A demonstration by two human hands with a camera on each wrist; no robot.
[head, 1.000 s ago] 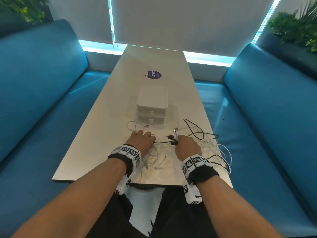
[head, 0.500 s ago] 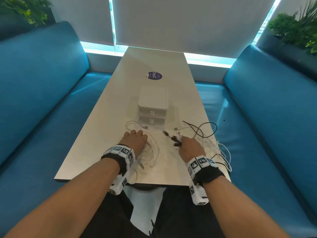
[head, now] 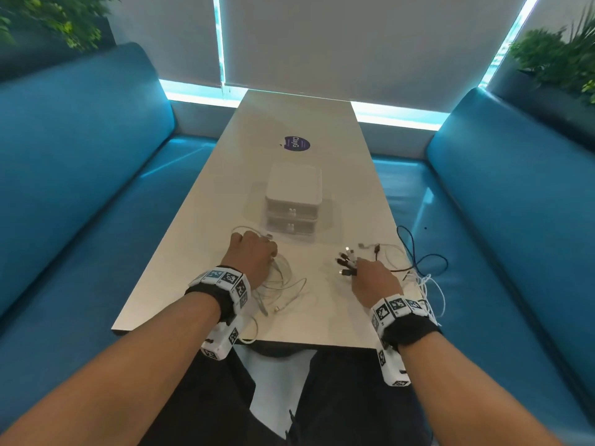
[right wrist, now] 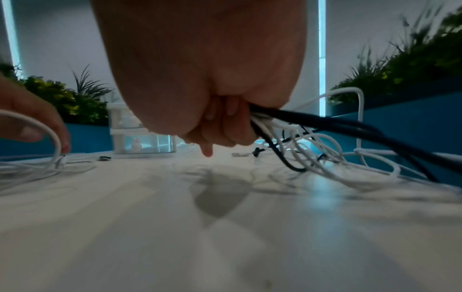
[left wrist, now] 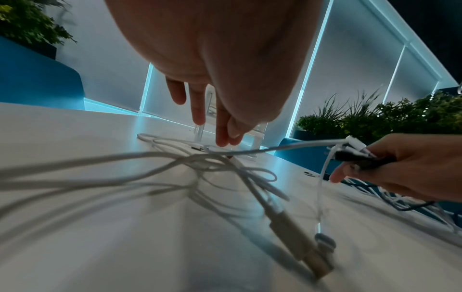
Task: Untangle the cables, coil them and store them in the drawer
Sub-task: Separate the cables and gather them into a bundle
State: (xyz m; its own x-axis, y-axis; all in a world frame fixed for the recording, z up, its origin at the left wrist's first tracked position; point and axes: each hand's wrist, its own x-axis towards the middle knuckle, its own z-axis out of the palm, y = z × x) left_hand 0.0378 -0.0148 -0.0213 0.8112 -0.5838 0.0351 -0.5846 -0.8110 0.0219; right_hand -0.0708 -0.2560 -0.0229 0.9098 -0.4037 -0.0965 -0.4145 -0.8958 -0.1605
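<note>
Two heaps now, formerly one. My left hand (head: 252, 258) rests relaxed-fingered on the white cables (head: 280, 284); my right hand (head: 375, 278) clenches the mixed bundle (right wrist: 300, 126) (pulled rightward), apart before the closed drawer (head: 291, 226). Untangling advances.

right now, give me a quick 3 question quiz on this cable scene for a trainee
1. True or false: both drawers of the drawer unit are closed.
2. Which hand grips a bundle of black and white cables? A) left hand B) right hand
3. Fill in: the white cable under the left hand lies on the ____.

Key: 1 true; 2 B; 3 table.
</note>
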